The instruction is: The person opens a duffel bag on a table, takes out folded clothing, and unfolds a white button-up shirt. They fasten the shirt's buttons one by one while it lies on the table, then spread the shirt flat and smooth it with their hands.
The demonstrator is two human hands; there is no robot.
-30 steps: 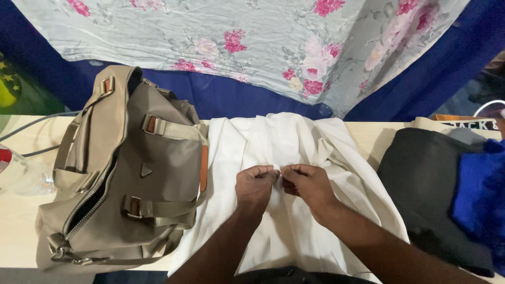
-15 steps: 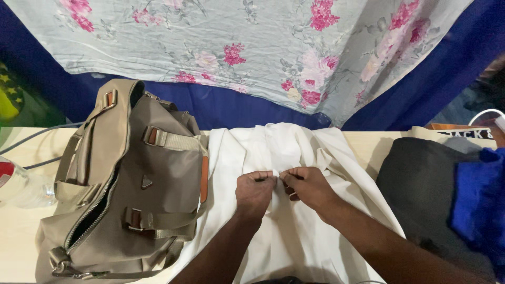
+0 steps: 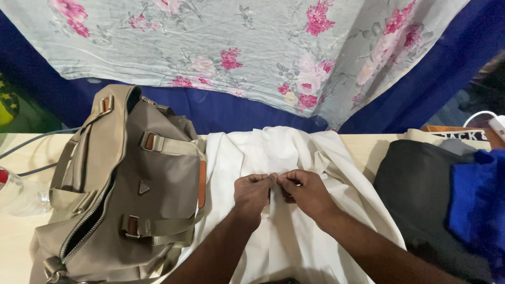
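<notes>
From the head camera I am looking down at a pale wooden table (image 3: 363, 150) where a cream-white garment (image 3: 294, 231) is lying spread out in the middle, its top edge bunching against a dark blue cloth (image 3: 231, 113) at the back. I am seeing my left hand (image 3: 252, 192) and right hand (image 3: 305, 192) meeting at the centre of the garment, fingertips nearly touching each other, each one pinching a small fold of the white fabric along its middle seam; both hands are closed on the cloth, though what lies between the fingertips is too small for me to tell. Just to the left, an olive-tan bag (image 3: 126, 194) with brown leather tabs and an open zip is lying flat, its right edge overlapping the garment. A clear plastic bottle (image 3: 18, 194) is resting at the far left edge. To the right, a black garment (image 3: 421, 194) is sitting near the white one, with a bright blue cloth (image 3: 481, 205) lying on top of it. A floral grey sheet (image 3: 252, 47) is hanging behind everything.
</notes>
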